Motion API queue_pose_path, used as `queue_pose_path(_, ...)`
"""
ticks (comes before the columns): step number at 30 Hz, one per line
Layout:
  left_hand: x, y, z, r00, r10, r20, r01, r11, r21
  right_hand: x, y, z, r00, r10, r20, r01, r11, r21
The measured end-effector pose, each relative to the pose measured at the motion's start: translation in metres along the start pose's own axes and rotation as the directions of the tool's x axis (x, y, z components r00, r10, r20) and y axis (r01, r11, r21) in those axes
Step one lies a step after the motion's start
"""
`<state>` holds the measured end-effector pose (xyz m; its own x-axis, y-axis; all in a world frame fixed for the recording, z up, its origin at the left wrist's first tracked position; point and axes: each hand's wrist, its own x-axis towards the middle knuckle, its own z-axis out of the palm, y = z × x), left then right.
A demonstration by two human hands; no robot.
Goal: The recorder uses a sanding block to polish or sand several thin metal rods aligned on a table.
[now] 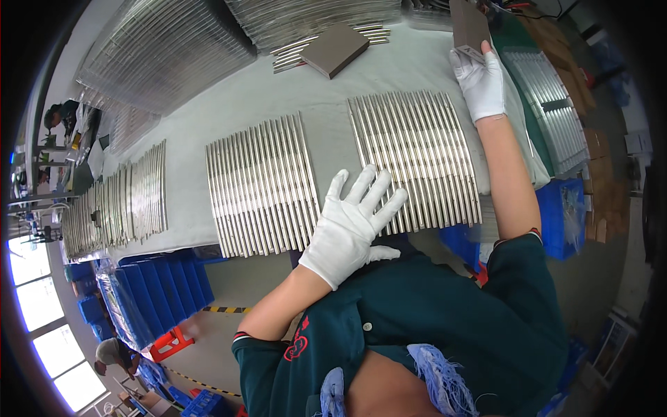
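A: White cotton gloves on both hands. The left hand point(353, 226) has its fingers point(375, 191) spread wide and flat, gripping nothing; the fingertips lie on the near edge of a row of metal rods point(417, 156), at about five o'clock from that row's middle.

B: And the other one?

A: The right hand point(481, 82) reaches far out toward one o'clock. Its fingers are curled over the near end of a brown pad point(467, 24), pinching it; the pad slants away toward the top rim. Whether the thumb is under it, I cannot tell.

B: What lies around the hands?

A: The rods rest side by side on a white table cover point(326, 115). At nine o'clock from the left hand sits a second row of rods point(260, 184), just beside the first but not touching it. Farther out at nine o'clock there is a third row point(118, 198).

B: Anything beyond that?

A: At twelve o'clock a brown block point(335, 48) lies on a few loose rods. Wrapped bundles of rods point(167, 48) pile up at eleven o'clock. Blue bins point(156, 295) stand under the table at eight o'clock, and one more blue bin point(559, 215) at three o'clock.
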<state>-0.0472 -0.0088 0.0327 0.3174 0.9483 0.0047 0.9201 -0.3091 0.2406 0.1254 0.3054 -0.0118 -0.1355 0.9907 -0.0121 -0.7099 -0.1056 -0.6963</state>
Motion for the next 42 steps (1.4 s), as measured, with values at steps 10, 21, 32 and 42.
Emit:
queue_pose_path(10, -0.017, -0.01, -0.011, 0.996, -0.088, -0.003, 0.088, 0.996, 0.027, 0.01, -0.007, -0.016, 0.988, 0.136, 0.077, -0.147, 0.974, 0.172)
queue_pose_path(21, 0.012, -0.001, 0.012, 0.973, -0.168, -0.156, 0.175, 0.984, 0.029, -0.058, -0.015, 0.045, 0.857, 0.16, 0.491, 0.296, 0.627, -0.721)
queue_pose_path(32, 0.02, 0.005, 0.01, 0.972, -0.206, -0.115, 0.203, 0.978, -0.037, -0.104, -0.04, 0.071, 0.467, 0.567, 0.679, 0.721, 0.2, -0.663)
queue_pose_path(42, 0.02, 0.005, 0.008, 0.971, -0.19, -0.143, 0.186, 0.982, -0.042, -0.104, -0.028, 0.07, 0.402, 0.445, 0.8, 0.844, 0.158, -0.512)
